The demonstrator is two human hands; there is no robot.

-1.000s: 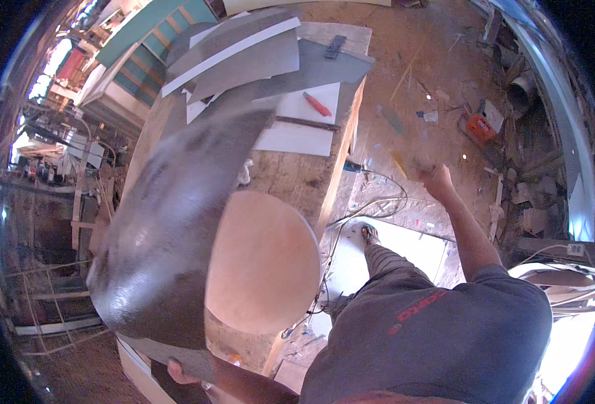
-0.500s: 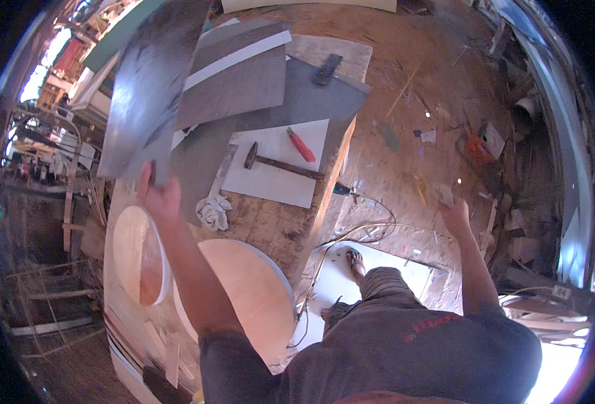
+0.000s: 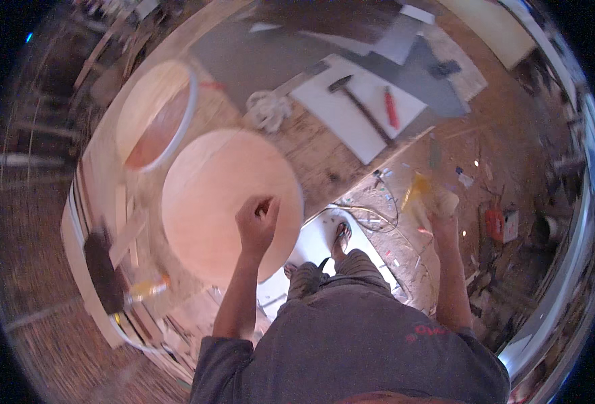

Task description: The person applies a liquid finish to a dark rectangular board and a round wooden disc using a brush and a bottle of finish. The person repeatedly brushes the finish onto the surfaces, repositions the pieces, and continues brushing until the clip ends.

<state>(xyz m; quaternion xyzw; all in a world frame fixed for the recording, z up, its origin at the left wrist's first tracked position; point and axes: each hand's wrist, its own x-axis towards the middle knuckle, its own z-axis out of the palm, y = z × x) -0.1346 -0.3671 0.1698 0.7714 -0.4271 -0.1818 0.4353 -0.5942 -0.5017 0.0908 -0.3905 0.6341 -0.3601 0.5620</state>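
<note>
My left hand (image 3: 257, 221) is curled above the large, pale round wooden board (image 3: 206, 178); whatever its fingers hold is hidden. On the right, my right hand (image 3: 443, 225) grips a pale object (image 3: 441, 200), too blurred to name, over the floor. Behind the round board lie a crumpled white cloth (image 3: 267, 109) and a white sheet (image 3: 321, 101) bearing a hammer (image 3: 361, 109) and a red-handled tool (image 3: 391, 108). An oval wooden piece (image 3: 139, 104) with a white edge sits at the left. Dark grey sheets (image 3: 338, 20) cover the bench's far end.
The wooden bench (image 3: 317, 175) borders a littered floor (image 3: 466, 148) on the right, with cables and an orange-and-white box (image 3: 501, 224). My feet are on a white board (image 3: 371, 262). Wood strips (image 3: 121, 215) and a dark object (image 3: 102, 273) lie at the bench's near left.
The large dark sheet has moved to the bench's far end and left my left hand, which is now back over the round board. The view has turned, and my right hand still grips the pale object.
</note>
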